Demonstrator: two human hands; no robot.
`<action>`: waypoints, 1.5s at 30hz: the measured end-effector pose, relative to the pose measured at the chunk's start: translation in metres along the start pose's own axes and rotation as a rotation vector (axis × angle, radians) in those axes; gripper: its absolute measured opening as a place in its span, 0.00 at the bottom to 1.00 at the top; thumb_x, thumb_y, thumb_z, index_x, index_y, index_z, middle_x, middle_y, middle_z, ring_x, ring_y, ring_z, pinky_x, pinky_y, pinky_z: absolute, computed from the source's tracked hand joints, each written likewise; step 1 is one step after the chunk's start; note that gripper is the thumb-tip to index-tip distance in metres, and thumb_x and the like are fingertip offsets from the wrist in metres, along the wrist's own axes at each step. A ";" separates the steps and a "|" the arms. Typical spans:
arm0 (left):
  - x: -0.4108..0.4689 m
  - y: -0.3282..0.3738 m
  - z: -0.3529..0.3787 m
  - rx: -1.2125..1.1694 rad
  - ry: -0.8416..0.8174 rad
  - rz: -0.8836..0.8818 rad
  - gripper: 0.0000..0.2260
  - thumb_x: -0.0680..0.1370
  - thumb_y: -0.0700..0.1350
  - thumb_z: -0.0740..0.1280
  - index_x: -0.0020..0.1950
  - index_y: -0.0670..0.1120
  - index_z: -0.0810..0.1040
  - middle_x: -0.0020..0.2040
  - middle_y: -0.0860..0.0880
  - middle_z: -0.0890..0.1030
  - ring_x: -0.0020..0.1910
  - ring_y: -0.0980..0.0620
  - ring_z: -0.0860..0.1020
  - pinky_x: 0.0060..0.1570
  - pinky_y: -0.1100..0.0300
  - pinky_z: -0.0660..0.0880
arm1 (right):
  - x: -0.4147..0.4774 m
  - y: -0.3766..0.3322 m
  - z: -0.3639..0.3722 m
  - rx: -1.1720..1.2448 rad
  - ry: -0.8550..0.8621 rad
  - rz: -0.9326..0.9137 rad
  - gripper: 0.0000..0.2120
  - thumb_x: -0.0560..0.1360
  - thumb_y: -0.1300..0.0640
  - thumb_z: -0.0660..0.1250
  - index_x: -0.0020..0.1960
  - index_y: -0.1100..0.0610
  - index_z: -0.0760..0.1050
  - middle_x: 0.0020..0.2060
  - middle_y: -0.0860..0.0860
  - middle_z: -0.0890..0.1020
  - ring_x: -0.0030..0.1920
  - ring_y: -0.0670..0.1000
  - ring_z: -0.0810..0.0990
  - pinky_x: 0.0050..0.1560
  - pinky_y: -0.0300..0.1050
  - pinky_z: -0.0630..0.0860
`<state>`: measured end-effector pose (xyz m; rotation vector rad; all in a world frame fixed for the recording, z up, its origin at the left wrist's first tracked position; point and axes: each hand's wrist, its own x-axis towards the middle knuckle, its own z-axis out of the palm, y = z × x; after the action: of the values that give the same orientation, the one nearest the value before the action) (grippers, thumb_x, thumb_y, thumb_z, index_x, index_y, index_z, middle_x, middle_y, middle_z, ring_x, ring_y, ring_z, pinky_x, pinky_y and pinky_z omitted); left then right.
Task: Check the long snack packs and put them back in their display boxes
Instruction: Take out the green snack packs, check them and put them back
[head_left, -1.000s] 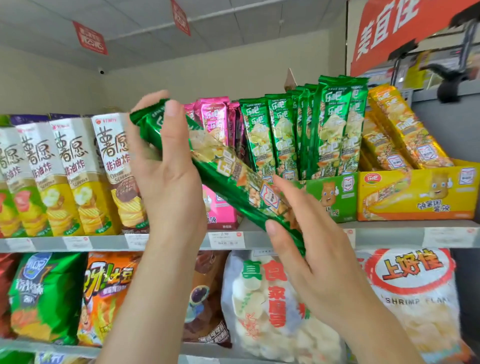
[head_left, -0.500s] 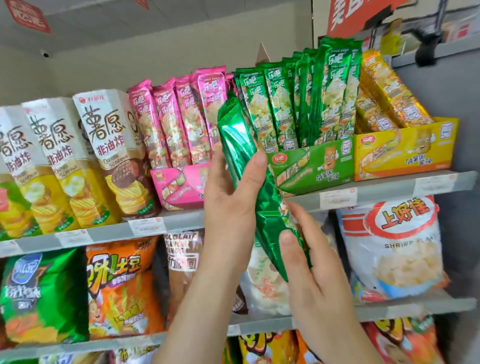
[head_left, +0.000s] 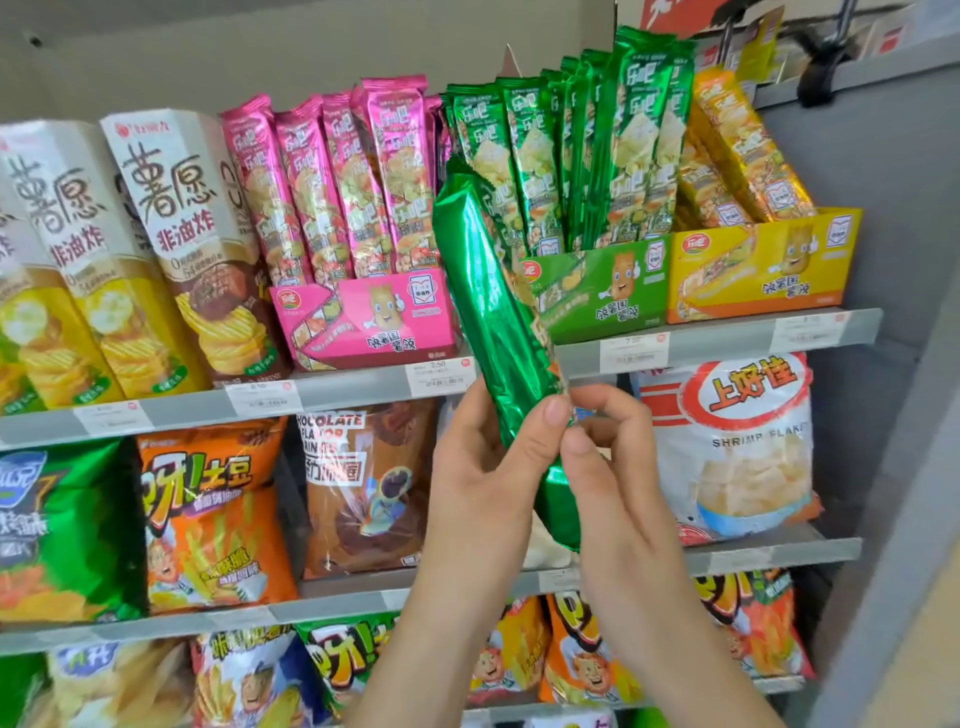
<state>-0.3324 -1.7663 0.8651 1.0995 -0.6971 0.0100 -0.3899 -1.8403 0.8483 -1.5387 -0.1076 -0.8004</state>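
A long green foil snack pack (head_left: 493, 306) stands almost upright in front of the shelves, its plain back turned to me. My left hand (head_left: 483, 467) grips its lower half, thumb across the foil. My right hand (head_left: 608, 467) pinches the pack's right edge near the bottom. Behind it on the upper shelf stand three display boxes: a pink box (head_left: 369, 319) with pink packs, a green box (head_left: 602, 291) with green packs, and a yellow box (head_left: 763, 265) with leaning yellow packs.
Tall white and yellow chip cartons (head_left: 171, 244) fill the upper shelf's left. Bagged snacks crowd the lower shelves, among them a white shrimp flakes bag (head_left: 737, 447) and an orange bag (head_left: 213, 519). A grey side panel (head_left: 883, 467) closes the right.
The pack swung from slanting across my view to nearly upright, its back now facing me. My left hand slid from its top end to its lower half. The view dropped lower.
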 end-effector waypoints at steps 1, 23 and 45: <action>-0.003 -0.001 0.003 -0.015 0.010 -0.021 0.13 0.70 0.51 0.72 0.51 0.47 0.83 0.47 0.49 0.85 0.46 0.54 0.82 0.45 0.63 0.78 | -0.002 0.000 -0.005 0.020 -0.008 0.023 0.14 0.72 0.35 0.56 0.56 0.34 0.69 0.48 0.37 0.77 0.52 0.41 0.79 0.49 0.33 0.74; -0.070 -0.035 0.069 0.492 -0.011 0.010 0.19 0.77 0.43 0.69 0.64 0.60 0.76 0.55 0.56 0.83 0.52 0.55 0.81 0.51 0.62 0.78 | 0.017 0.000 -0.100 0.272 0.039 0.120 0.12 0.75 0.47 0.66 0.52 0.53 0.80 0.45 0.46 0.85 0.46 0.45 0.82 0.53 0.52 0.80; -0.067 -0.012 0.055 0.476 -0.155 0.074 0.20 0.74 0.52 0.72 0.65 0.60 0.75 0.62 0.53 0.77 0.62 0.47 0.76 0.59 0.55 0.75 | 0.051 -0.017 -0.083 0.628 0.062 0.372 0.18 0.69 0.42 0.69 0.52 0.53 0.74 0.38 0.52 0.76 0.35 0.52 0.76 0.35 0.46 0.73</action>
<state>-0.4089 -1.7955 0.8351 1.5401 -0.9017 0.1620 -0.3947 -1.9330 0.8833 -0.8997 -0.0201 -0.4532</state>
